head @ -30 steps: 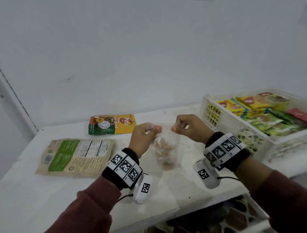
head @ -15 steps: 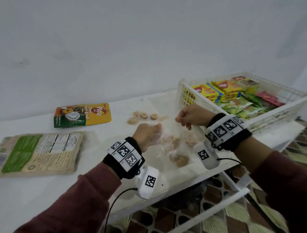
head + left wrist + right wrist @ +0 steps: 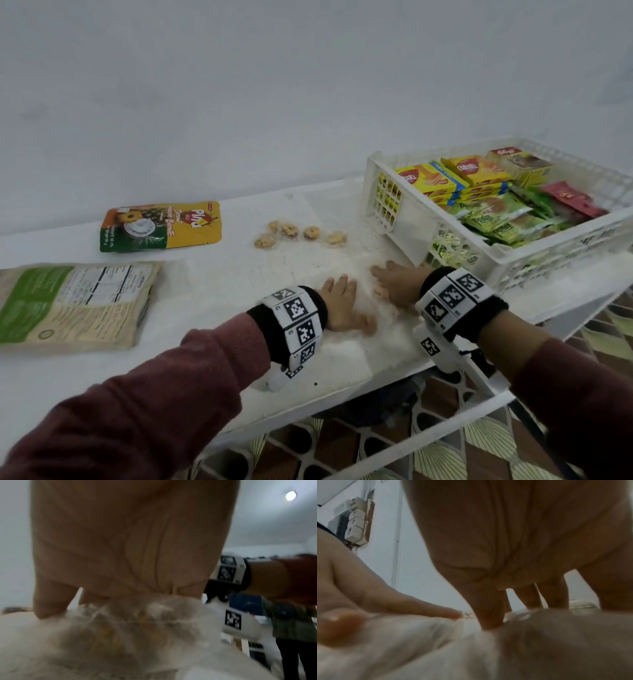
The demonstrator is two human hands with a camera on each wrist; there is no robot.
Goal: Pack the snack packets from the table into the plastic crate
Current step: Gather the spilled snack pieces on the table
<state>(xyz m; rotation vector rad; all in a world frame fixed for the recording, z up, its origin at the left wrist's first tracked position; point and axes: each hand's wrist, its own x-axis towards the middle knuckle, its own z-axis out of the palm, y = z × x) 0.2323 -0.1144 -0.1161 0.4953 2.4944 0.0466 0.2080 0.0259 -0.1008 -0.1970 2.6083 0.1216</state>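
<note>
Clear snack bag (image 3: 383, 329) lies flat on the tabletop (image 3: 212, 291) under both flattened, open hands, left grip (image 3: 339, 305) and right grip (image 3: 397, 289), with the plastic crate (image 3: 383, 205) nearer the right.

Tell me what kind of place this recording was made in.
Probably a plain room in a home or small shop storeroom, not a lab: a white table against a bare pale wall, a white plastic lattice crate of retail snack packets, and a patterned tiled floor.
</note>
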